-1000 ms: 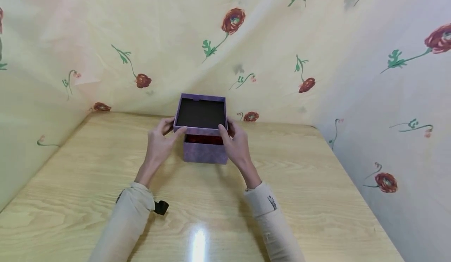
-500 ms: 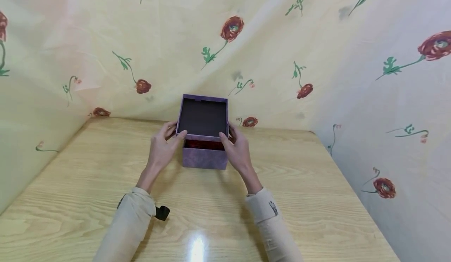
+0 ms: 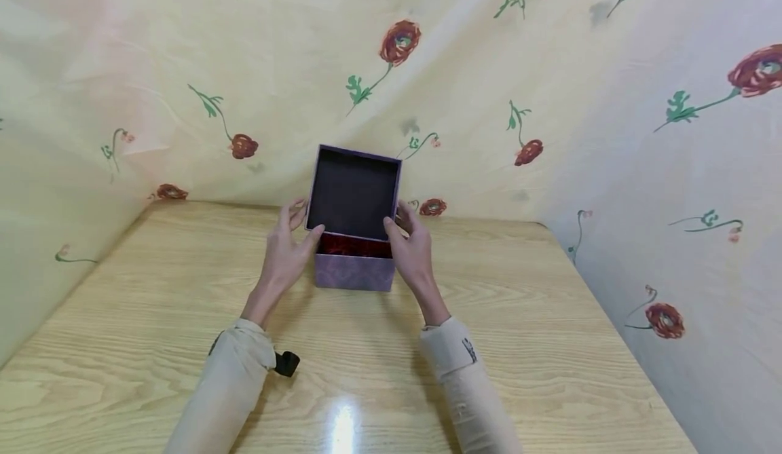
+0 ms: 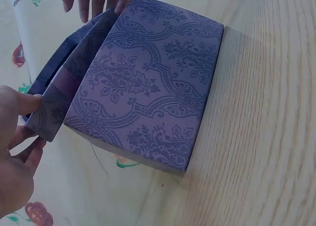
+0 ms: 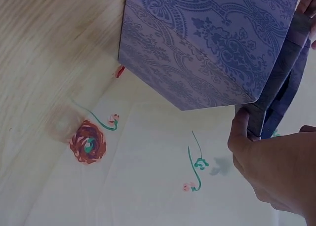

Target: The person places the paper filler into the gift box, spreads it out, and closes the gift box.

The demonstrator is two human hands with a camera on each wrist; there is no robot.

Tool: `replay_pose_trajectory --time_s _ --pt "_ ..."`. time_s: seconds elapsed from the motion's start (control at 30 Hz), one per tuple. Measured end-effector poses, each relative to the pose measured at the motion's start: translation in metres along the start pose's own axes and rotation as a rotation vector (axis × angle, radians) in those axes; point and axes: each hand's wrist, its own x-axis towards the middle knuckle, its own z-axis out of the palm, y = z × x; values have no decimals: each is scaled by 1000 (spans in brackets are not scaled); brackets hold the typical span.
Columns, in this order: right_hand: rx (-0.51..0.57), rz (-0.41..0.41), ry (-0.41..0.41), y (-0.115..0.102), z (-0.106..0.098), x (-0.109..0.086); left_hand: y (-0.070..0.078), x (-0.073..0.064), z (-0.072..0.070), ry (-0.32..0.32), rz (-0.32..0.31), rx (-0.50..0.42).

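Observation:
A purple patterned box [image 3: 354, 273] stands on the table, its top uncovered and dark red material [image 3: 356, 245] showing inside. Above and behind that opening is the box lid [image 3: 353, 193], tilted up with its black inner side towards me. My left hand [image 3: 286, 247] grips the lid's left edge, thumb at the lower front corner. At the opposite edge my right hand [image 3: 412, 243] holds it the same way. In the left wrist view the lid [image 4: 59, 95] sits close beside the box [image 4: 148, 83]; I cannot tell whether they touch. The box's floor is hidden.
The box rests on a wooden table [image 3: 519, 345]. Behind it hangs a flowered cloth [image 3: 293, 67], which continues down both sides. A small black object [image 3: 286, 364] juts out beside the left sleeve [image 3: 229, 372].
Both hands have tipped the lid further upright, so its black inner side faces me more fully. Its right side now hangs slightly lower than the left. The box stays in place.

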Motion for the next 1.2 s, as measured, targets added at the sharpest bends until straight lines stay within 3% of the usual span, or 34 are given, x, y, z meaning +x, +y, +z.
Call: replay_pose_trajectory --time_s 0.2,0.5,0.67,0.9,1.07,1.2 --pt "-13 39 10 -4 2 2 0 2 4 14 65 39" --pt "23 59 -15 -6 -1 9 3 3 6 24 96 -27" --pt "20 58 -25 -11 -6 14 2 6 6 18 158 -3" --pt "19 -5 -63 -16 -8 17 1 9 10 97 237 71" --pt "93 2 -79 -14 -8 16 3 9 14 161 197 16" --pt "174 -7 -77 -12 -6 16 5 7 16 150 128 -58"
